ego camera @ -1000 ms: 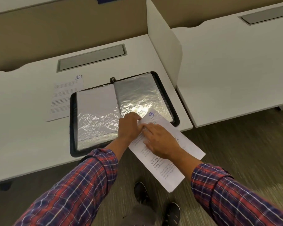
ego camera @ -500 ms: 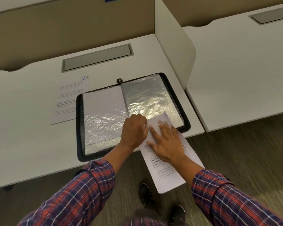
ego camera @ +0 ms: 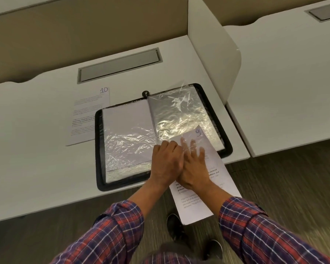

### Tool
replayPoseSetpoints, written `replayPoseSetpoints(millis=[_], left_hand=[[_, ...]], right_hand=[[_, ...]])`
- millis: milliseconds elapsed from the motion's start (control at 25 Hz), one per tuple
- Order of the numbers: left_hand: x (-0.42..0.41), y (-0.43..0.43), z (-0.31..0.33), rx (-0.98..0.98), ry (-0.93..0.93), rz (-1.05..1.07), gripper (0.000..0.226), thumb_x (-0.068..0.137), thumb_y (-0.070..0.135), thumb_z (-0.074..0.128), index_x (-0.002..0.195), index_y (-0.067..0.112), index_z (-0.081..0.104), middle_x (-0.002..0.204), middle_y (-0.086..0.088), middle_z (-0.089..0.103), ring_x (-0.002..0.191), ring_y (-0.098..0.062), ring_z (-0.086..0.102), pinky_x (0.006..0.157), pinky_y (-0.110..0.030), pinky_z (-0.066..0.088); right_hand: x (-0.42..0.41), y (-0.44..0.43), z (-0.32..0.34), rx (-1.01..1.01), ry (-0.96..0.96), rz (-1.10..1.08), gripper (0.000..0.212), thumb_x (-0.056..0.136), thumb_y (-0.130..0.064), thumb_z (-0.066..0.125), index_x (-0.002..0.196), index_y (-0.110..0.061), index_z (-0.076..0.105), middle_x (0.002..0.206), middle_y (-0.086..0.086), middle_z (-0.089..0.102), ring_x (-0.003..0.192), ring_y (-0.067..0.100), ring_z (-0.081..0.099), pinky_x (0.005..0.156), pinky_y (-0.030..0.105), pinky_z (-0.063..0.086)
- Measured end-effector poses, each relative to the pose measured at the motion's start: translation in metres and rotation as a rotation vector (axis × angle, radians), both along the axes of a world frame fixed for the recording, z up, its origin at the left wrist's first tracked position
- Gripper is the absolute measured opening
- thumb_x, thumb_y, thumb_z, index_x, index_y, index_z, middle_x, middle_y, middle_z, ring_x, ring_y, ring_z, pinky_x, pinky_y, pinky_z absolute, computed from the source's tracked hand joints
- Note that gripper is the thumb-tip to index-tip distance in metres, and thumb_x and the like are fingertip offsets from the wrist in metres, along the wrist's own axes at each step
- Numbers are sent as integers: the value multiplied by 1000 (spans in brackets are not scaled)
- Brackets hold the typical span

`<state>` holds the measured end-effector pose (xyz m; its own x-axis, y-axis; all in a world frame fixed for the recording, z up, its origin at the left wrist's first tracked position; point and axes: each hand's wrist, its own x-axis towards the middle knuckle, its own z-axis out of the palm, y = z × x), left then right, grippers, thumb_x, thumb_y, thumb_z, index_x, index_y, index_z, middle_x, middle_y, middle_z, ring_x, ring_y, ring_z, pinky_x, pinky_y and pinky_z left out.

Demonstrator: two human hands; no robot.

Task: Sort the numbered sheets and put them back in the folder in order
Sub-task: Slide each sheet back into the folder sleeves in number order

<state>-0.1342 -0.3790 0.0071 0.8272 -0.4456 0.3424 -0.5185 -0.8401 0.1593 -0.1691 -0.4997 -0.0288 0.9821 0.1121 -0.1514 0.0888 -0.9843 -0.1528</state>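
Your folder point(ego camera: 99, 149) has a matt black rim; its plastic pockets point(ego camera: 181, 113) are clear, glossy, crinkled. Sheet 9 point(ego camera: 196, 204) and sheet 10 point(ego camera: 88, 113): matt paper. Desk point(ego camera: 36, 149) smooth white. Cable flap point(ego camera: 118, 65) brushed grey, metal-looking. Your shirt sleeves point(ego camera: 111, 233): woven plaid cloth.

Bench point(ego camera: 36, 149) L of folder point(ego camera: 98, 149) is wide open. Only sheet 10 point(ego camera: 88, 119) lies there, flat, w/ one corner under the folder. The back strip btwn folder and hatch point(ego camera: 120, 64) is free, and the hatch sits flush. R side is tight: the upright divider point(ego camera: 217, 54) stands just beside the folder's R edge, leaving a narrow gap. Near-R corner is crowded: L hand point(ego camera: 166, 164) and R hand point(ego camera: 194, 168) touch, L pinching the raised sleeve point(ego camera: 179, 111), R fingers point(ego camera: 201, 152) flat under it on sheet 9 point(ego camera: 198, 202), which overhangs the bench front.
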Motion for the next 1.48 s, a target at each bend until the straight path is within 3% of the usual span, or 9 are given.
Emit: replayPoseSetpoints(millis=[200, 400, 640, 840, 960, 1040, 1240, 1360, 1480], left_hand=[[2, -4, -8, -18, 52, -28, 17, 101, 24, 60, 110, 14, 70, 105, -2, 70, 96, -20, 59, 79, -37, 47], [8, -12, -17, -64, 145, -97, 19, 104, 21, 54, 112, 11, 68, 111, -4, 68, 100, -20, 58, 87, -38, 51], [10, -18, -17, -93, 213, -82, 20, 103, 17, 50, 113, 8, 66, 112, -8, 67, 100, -21, 57, 88, -41, 53], [11, -19, -18, -41, 240, -65, 13, 102, 19, 52, 98, 13, 64, 100, -5, 65, 91, -20, 56, 85, -43, 52], [10, -23, -19, -35, 236, -72, 9, 100, 17, 55, 94, 13, 61, 93, -4, 62, 84, -19, 53, 80, -40, 51], [10, -24, -18, -33, 226, -70, 10, 100, 16, 55, 91, 14, 59, 89, -3, 59, 80, -18, 50, 75, -39, 50], [7, -27, -14, -69, 231, -64, 10, 101, 15, 55, 91, 13, 58, 88, -3, 59, 75, -18, 50, 69, -38, 50], [8, -30, -13, -74, 258, -59, 11, 102, 18, 53, 93, 14, 58, 92, -2, 59, 76, -18, 51, 70, -35, 48], [7, -32, -14, -77, 273, -45, 11, 102, 19, 54, 94, 14, 59, 93, -1, 60, 77, -17, 52, 73, -33, 47]], right_hand=[[-1, -20, 0, 32, -138, -2, 75, 100, -61, 33, 159, -14, 34, 149, 15, 55, 143, 32, 43, 123, 54, 20], [-7, -45, -7, 12, -198, 32, 78, 103, -64, 32, 168, -26, 13, 175, 12, 2, 161, 34, -6, 125, 64, 6], [11, -37, -7, 16, -128, 6, 87, 100, -74, 25, 167, -25, -2, 174, 12, -11, 160, 36, -15, 124, 67, -2], [2, -39, -10, 193, -220, -80, 70, 106, -48, 36, 158, -1, 33, 165, 24, 32, 155, 37, 29, 128, 54, 21], [-27, -56, -8, 356, -497, -91, 41, 100, -29, 58, 131, -3, 63, 131, 17, 66, 121, 30, 63, 107, 43, 48], [-46, -67, 2, 398, -541, -357, 34, 94, -26, 70, 124, -11, 64, 120, 6, 64, 110, 20, 59, 94, 40, 45], [-91, -88, 1, 873, -149, -1049, 44, 93, -43, 73, 127, -25, 53, 122, -4, 59, 107, 15, 60, 95, 45, 53], [-113, -98, -10, 1257, 181, -1180, 38, 95, -42, 72, 122, -16, 65, 112, 6, 71, 99, 23, 70, 87, 47, 62], [-132, -103, -14, 1529, 232, -1196, 31, 95, -37, 73, 112, -11, 72, 109, 14, 76, 103, 34, 73, 90, 55, 62]])
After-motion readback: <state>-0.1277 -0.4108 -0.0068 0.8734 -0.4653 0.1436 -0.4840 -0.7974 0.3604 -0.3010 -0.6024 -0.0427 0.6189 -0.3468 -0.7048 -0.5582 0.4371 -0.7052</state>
